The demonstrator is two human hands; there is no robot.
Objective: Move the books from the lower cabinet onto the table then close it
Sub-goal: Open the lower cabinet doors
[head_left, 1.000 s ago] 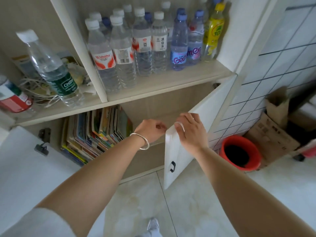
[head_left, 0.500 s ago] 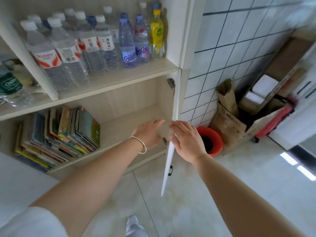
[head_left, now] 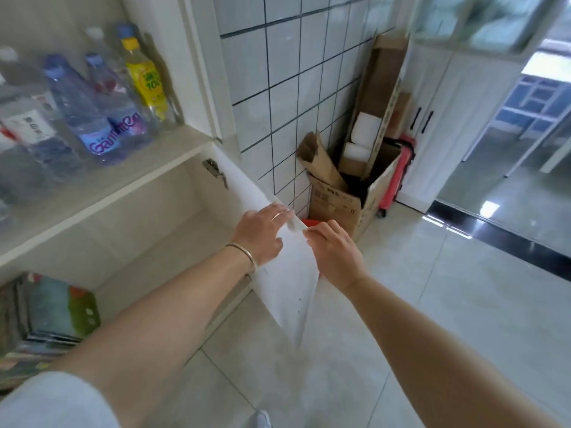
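Note:
The lower cabinet's white right door point(head_left: 284, 282) is swung far out towards the tiled wall. My left hand point(head_left: 262, 233) rests on its inner face near the top corner, fingers fairly straight. My right hand point(head_left: 333, 251) is on the other side of the door, and its fingertips touch the top edge. Several colourful books point(head_left: 46, 316) stand blurred in the lower cabinet at the bottom left. The right part of that lower shelf point(head_left: 173, 242) is bare.
Water and drink bottles point(head_left: 92, 118) crowd the shelf above. Behind the door, a cardboard box point(head_left: 340, 202) of scraps, a red bin point(head_left: 309, 223) and a red trolley point(head_left: 398, 177) stand by the tiled wall. A white cupboard point(head_left: 438, 118) is at the right.
The right cabinet door has swung from half open to wide open. Both hands followed it outwards, and my view turned to the right.

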